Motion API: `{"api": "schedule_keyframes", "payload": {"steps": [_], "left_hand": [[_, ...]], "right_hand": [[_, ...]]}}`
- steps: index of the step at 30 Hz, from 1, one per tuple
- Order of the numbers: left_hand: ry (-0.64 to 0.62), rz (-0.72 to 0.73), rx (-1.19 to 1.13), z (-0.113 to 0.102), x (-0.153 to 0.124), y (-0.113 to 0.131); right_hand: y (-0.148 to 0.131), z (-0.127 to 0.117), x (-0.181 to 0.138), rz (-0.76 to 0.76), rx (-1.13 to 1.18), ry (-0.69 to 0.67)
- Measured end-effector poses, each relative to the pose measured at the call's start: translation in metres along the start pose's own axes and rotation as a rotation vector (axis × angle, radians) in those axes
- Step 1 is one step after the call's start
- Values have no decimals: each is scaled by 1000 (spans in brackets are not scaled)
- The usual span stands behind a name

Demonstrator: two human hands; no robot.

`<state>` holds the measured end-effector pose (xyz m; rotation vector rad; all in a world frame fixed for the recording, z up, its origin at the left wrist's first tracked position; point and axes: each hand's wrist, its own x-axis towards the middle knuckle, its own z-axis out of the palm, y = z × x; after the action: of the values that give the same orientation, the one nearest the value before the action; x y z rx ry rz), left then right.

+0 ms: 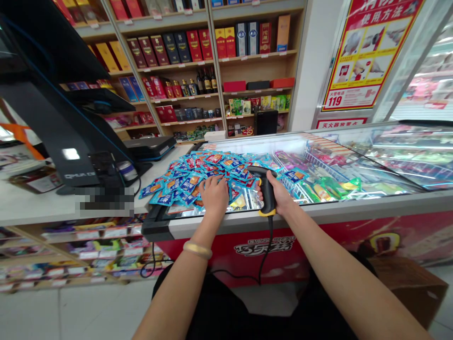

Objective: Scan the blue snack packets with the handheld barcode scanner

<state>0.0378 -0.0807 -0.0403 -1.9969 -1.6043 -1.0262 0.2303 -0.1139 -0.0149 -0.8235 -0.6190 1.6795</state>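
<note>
My right hand (278,191) is wrapped around the grip of a black and yellow barcode scanner (268,193), its head pointing left over the packets and its cable hanging down the front. Flat on the near side of a heap of small blue and red snack packets (184,182) rests my left hand (214,194), fingers stretched over them; I see nothing gripped in it. The heap lies on the glass top of a chest freezer (329,205). One blue packet (294,175) lies apart, to the right of the scanner.
At the left, a checkout terminal (81,127) stands on a white counter (42,205). Behind the freezer, shelves (184,66) hold boxed bottles and packaged goods. Frozen goods in wire baskets (325,165) show through the glass. A cardboard box (406,283) sits on the floor at the right.
</note>
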Motion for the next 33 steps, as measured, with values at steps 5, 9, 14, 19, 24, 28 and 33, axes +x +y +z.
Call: {"api": "schedule_keyframes", "payload": {"steps": [5,9,14,19,24,28,33], "left_hand": [[178,95,-138,-4,-1,-2],[221,-68,-323,-3,-1,-5],[187,-352,-463,1,0,-11],[53,-414,-640,2,2,-10],[-39,-407,-706,1,3,-6],[-48,-354,-649,1,2,-6],[-69,-309,-606,0,1,-5]], "right_hand": [[1,-1,0,-10,3,0],[1,0,0,-16,-8,-9],[1,-1,-1,-15,-18,-7],[4,-5,0,1,-32,-111],[5,-4,-2,-4,-85,-163],[4,-4,-3,-2,-106,-182],[4,-3,-3,6,-114,-199]]}}
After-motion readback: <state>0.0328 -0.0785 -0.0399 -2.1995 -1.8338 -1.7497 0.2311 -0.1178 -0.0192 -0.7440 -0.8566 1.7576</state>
